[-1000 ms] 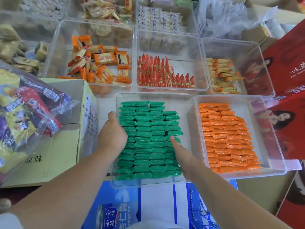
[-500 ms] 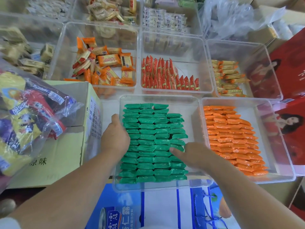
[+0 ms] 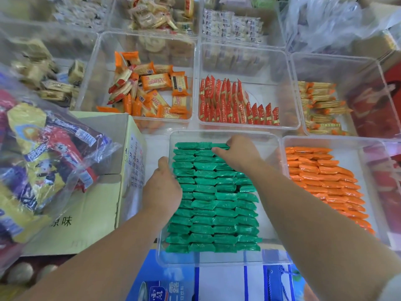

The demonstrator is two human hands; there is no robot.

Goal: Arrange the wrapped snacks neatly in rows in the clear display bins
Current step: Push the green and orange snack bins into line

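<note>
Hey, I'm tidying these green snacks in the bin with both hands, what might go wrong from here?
The right hand seems to grip far packets of the green snacks; tugging may pull that row askew. Its forearm crosses the right-hand column, so dragging it could scuff those packets. The left hand presses the stack's side; with bare floor at the right of the clear bin, rows could slide or buckle.

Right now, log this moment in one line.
clear display bin | left hand: against green wrapped snacks left edge | right hand: pinching far row
</note>
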